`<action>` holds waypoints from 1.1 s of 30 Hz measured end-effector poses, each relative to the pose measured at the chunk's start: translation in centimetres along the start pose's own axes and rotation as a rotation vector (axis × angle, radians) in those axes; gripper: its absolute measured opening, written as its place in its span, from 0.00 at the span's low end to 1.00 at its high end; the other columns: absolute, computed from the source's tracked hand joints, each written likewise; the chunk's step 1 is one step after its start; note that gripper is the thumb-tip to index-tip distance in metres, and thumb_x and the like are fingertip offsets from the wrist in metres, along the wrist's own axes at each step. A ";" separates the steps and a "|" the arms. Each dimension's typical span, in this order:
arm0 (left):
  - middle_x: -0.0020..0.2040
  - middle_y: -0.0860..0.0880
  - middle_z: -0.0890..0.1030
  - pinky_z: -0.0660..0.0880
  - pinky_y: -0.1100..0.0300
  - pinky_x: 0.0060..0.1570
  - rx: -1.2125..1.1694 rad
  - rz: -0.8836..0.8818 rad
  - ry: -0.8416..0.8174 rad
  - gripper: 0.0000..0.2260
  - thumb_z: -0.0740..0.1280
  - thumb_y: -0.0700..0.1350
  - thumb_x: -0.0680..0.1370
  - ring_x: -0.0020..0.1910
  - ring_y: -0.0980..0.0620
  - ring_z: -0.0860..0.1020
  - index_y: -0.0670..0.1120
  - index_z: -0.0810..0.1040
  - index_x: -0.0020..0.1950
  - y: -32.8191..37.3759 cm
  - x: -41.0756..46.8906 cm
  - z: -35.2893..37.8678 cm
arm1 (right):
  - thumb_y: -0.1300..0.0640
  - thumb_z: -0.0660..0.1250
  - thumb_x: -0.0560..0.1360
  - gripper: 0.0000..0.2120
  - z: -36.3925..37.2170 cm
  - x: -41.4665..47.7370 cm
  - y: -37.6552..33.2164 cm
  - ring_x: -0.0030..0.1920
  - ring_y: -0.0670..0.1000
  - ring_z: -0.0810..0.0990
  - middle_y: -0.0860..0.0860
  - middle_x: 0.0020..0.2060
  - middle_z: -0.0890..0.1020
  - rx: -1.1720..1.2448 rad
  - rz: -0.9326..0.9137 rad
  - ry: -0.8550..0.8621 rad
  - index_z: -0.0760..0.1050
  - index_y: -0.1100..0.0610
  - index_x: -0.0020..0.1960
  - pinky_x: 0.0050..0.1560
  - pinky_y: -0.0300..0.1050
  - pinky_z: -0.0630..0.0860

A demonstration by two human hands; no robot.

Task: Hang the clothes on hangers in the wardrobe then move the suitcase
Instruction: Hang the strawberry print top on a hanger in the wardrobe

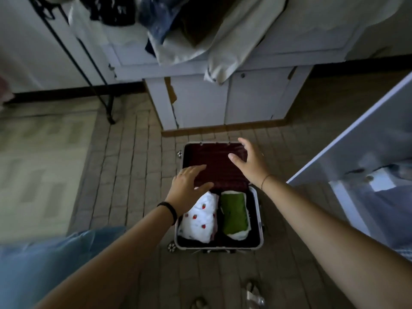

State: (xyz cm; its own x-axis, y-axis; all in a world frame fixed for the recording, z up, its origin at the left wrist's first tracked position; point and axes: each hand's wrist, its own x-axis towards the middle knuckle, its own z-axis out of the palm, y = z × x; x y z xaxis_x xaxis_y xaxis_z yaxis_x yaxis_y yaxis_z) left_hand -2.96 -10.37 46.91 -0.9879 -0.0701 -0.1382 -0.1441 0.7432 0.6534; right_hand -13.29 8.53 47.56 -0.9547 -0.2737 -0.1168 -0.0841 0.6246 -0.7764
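Note:
A suitcase (259,221) with a silver frame lies open on the tiled floor, its dark red lid (214,157) raised toward the cabinet. Inside lie a folded white garment with red strawberries (200,219) on the left and a folded green garment (234,210) on the right. My left hand (189,186) hovers with fingers spread over the lid's lower left part, above the white garment. My right hand (249,161) is spread over the lid's upper right corner. Neither hand holds anything.
A white cabinet (245,101) stands just beyond the suitcase, with clothes (200,30) heaped on top. A black metal stand (98,74) rises at the left. A white wardrobe door or shelf (356,141) juts in from the right. My sandalled feet (252,293) are near the bottom edge.

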 end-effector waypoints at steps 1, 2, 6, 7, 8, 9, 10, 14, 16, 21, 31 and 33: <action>0.69 0.50 0.71 0.63 0.48 0.69 0.001 -0.024 0.001 0.27 0.67 0.57 0.75 0.70 0.50 0.65 0.51 0.67 0.72 -1.9 -0.1 1.0 | 0.46 0.65 0.75 0.29 1.8 0.4 0.9 0.71 0.54 0.65 0.53 0.70 0.67 -0.009 -0.004 -0.022 0.63 0.53 0.72 0.69 0.56 0.65; 0.69 0.50 0.71 0.63 0.47 0.68 -0.001 -0.046 0.010 0.28 0.66 0.59 0.75 0.69 0.49 0.66 0.51 0.67 0.71 -3.8 -0.2 2.1 | 0.46 0.65 0.75 0.29 3.6 0.8 2.0 0.71 0.54 0.65 0.53 0.71 0.67 -0.021 -0.009 -0.042 0.63 0.53 0.72 0.69 0.56 0.66; 0.68 0.50 0.73 0.63 0.50 0.68 -0.029 -0.129 0.061 0.27 0.67 0.58 0.74 0.68 0.49 0.67 0.50 0.69 0.70 -10.6 0.3 7.8 | 0.47 0.66 0.75 0.28 10.4 2.9 7.6 0.70 0.55 0.66 0.53 0.70 0.67 -0.064 -0.031 -0.098 0.63 0.54 0.72 0.69 0.56 0.66; 0.68 0.51 0.72 0.62 0.51 0.68 -0.037 -0.150 0.067 0.26 0.68 0.56 0.75 0.69 0.49 0.67 0.51 0.69 0.70 -12.3 0.5 9.5 | 0.47 0.66 0.75 0.28 12.0 3.3 9.1 0.70 0.55 0.66 0.54 0.70 0.67 -0.072 -0.034 -0.105 0.63 0.54 0.72 0.69 0.56 0.65; 0.68 0.51 0.71 0.61 0.51 0.69 -0.049 -0.169 0.070 0.25 0.68 0.55 0.75 0.69 0.50 0.66 0.51 0.69 0.71 -13.9 0.7 11.4 | 0.48 0.66 0.75 0.28 13.8 3.7 10.9 0.70 0.55 0.66 0.53 0.70 0.67 -0.075 -0.031 -0.114 0.63 0.54 0.72 0.69 0.56 0.65; 0.68 0.51 0.71 0.61 0.52 0.69 -0.059 -0.188 0.071 0.26 0.68 0.55 0.75 0.69 0.50 0.65 0.51 0.68 0.71 -15.5 1.0 13.3 | 0.48 0.66 0.75 0.28 15.5 4.0 12.6 0.69 0.55 0.66 0.53 0.70 0.67 -0.075 -0.029 -0.125 0.64 0.54 0.72 0.69 0.55 0.65; 0.69 0.52 0.71 0.61 0.53 0.69 -0.067 -0.204 0.072 0.26 0.67 0.55 0.75 0.69 0.51 0.65 0.50 0.68 0.71 -17.1 1.2 15.3 | 0.49 0.66 0.75 0.28 17.3 4.3 14.5 0.69 0.55 0.67 0.53 0.69 0.67 -0.076 -0.027 -0.136 0.64 0.55 0.71 0.69 0.54 0.65; 0.70 0.52 0.70 0.60 0.55 0.69 -0.093 -0.247 0.068 0.25 0.68 0.54 0.75 0.70 0.50 0.65 0.50 0.68 0.71 -24.2 2.2 23.6 | 0.49 0.67 0.75 0.28 25.1 4.9 23.0 0.69 0.54 0.67 0.53 0.69 0.67 -0.088 -0.017 -0.184 0.64 0.55 0.71 0.67 0.55 0.68; 0.69 0.51 0.71 0.61 0.56 0.68 -0.101 -0.269 0.061 0.25 0.68 0.54 0.75 0.69 0.49 0.66 0.49 0.69 0.70 -27.9 2.8 27.6 | 0.49 0.66 0.75 0.28 28.8 5.2 27.3 0.68 0.54 0.67 0.54 0.69 0.67 -0.089 0.011 -0.210 0.63 0.55 0.72 0.67 0.53 0.68; 0.67 0.50 0.73 0.66 0.48 0.66 -0.142 -0.289 0.095 0.24 0.69 0.54 0.75 0.66 0.48 0.69 0.48 0.71 0.69 -35.9 5.0 36.4 | 0.49 0.68 0.74 0.27 36.2 6.5 36.5 0.67 0.54 0.68 0.53 0.66 0.70 -0.109 0.055 -0.234 0.65 0.55 0.69 0.66 0.51 0.68; 0.74 0.49 0.64 0.61 0.52 0.71 -0.147 -0.256 0.022 0.32 0.69 0.56 0.74 0.72 0.49 0.63 0.47 0.64 0.74 -42.3 8.0 45.2 | 0.49 0.74 0.69 0.42 42.5 8.9 43.9 0.67 0.52 0.71 0.52 0.70 0.69 0.166 0.253 -0.158 0.55 0.55 0.75 0.64 0.52 0.72; 0.75 0.50 0.62 0.58 0.54 0.72 -0.180 -0.269 0.003 0.34 0.70 0.57 0.73 0.74 0.51 0.60 0.48 0.61 0.75 -42.2 8.0 45.5 | 0.49 0.75 0.68 0.36 43.2 8.9 43.5 0.63 0.49 0.74 0.49 0.63 0.75 0.221 0.247 -0.168 0.63 0.55 0.71 0.60 0.46 0.74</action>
State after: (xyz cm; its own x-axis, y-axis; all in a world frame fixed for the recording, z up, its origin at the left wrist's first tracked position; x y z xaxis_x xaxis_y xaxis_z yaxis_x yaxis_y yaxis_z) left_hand -2.19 -12.01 -15.59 -0.9133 -0.2498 -0.3217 -0.4073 0.5680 0.7152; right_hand -13.10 1.61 -13.99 -0.8770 -0.2623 -0.4027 0.2240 0.5183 -0.8254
